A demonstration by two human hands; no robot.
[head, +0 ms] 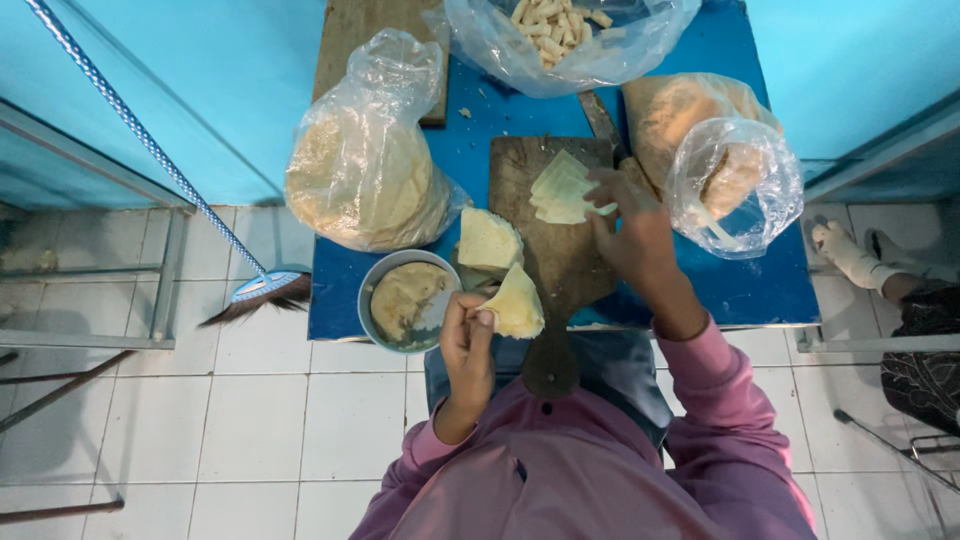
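Fingers of my left hand, low in the middle of the frame, are closed on a folded, pale yellow triangular pastry wrapper, pinching its lower edge between thumb and forefinger. The fold sits just above my fingertips and juts toward the right, over the near edge of the blue bench. To do this fold well, I judge I should keep the pinch firm along the seam and hold the open side up so nothing slips out.

My right hand, at centre right, rests with fingers loosely curled on a stack of thin pale square wrappers, fingertips touching its right edge; it grips nothing firmly that I can see. Peeling one sheet only calls for a light touch. The stack lies on a dark, worn wooden cutting board.

Just left of my left hand stands a round grey metal bowl of yellowish filling. Another folded wrapper lies above it. Clear plastic bags of flat rounds fill the upper left.
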